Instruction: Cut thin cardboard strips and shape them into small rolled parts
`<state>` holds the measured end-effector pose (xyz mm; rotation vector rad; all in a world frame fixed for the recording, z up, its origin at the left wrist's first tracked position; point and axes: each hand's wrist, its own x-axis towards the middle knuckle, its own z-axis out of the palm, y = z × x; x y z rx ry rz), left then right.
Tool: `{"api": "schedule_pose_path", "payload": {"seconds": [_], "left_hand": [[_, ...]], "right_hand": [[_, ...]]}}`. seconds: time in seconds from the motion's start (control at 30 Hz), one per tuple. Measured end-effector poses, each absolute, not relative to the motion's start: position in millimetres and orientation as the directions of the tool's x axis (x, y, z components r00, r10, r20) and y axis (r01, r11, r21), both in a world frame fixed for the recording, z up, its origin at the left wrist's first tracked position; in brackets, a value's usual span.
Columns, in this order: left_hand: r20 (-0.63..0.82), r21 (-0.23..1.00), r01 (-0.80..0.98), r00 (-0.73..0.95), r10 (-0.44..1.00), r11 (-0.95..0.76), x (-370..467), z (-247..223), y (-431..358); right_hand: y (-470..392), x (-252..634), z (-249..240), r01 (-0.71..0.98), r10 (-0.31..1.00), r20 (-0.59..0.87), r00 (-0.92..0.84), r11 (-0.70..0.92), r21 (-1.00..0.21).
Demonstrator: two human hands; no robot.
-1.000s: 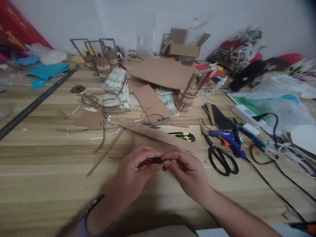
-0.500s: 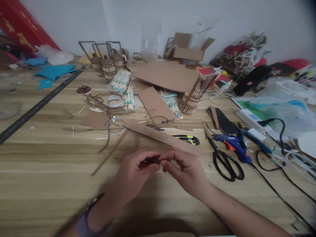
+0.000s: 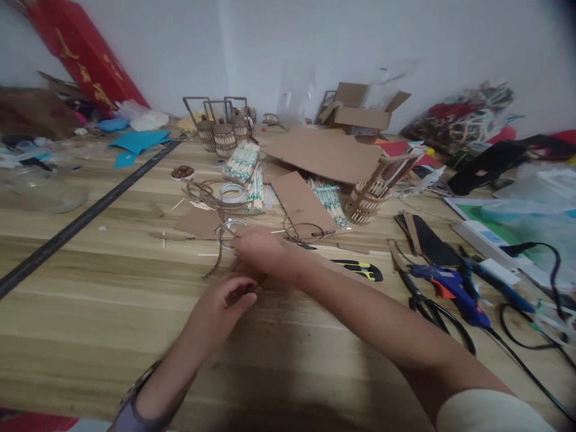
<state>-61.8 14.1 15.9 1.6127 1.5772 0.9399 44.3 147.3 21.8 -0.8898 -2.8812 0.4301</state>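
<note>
My left hand (image 3: 227, 309) is over the wooden table, its thumb and fingers curled round a small dark thing too hidden to name. My right hand (image 3: 257, 249) reaches across just above it, fingers bent down near the silver ring of tape (image 3: 233, 227) and the braided cord (image 3: 219, 261); what its fingertips touch cannot be made out. A brown cardboard strip lies partly beneath my right forearm. Behind the hands are a white tape roll (image 3: 233, 192) and a piece of cardboard (image 3: 302, 204).
At right lie a yellow-black cutter (image 3: 360, 270), black scissors (image 3: 443, 315) and a blue glue gun (image 3: 454, 288) with its cable. A stick-covered basket (image 3: 368, 201), small lidded baskets (image 3: 224, 139) and a cardboard box (image 3: 360, 115) stand behind. A dark bar (image 3: 94, 207) crosses the left.
The view has shifted left. My right hand has left the small dark thing and reached forward and left across the table, towards the cord and tape. My left hand has moved left.
</note>
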Motion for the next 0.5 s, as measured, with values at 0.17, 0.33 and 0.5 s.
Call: {"api": "schedule_pose_path", "payload": {"seconds": [0.17, 0.33, 0.5], "left_hand": [[-0.006, 0.858, 0.513, 0.0, 1.0, 0.006, -69.8, 7.3, 17.6], [-0.048, 0.875, 0.481, -0.028, 0.998, 0.055, -72.9, 0.6, 18.7], [-0.053, 0.876, 0.479, -0.029, 0.998, 0.061, -72.0, 0.9, 20.0]], "right_hand": [[164.0, 25.3, 16.5, 0.565, 0.572, -0.072, -0.817, 0.768, -0.301], [171.6, 32.8, 32.7, 0.504, 0.566, -0.025, -0.824, 0.71, -0.492], [171.3, 42.3, 38.7, 0.426, 0.644, 0.044, -0.763, 0.553, -0.716]]}}
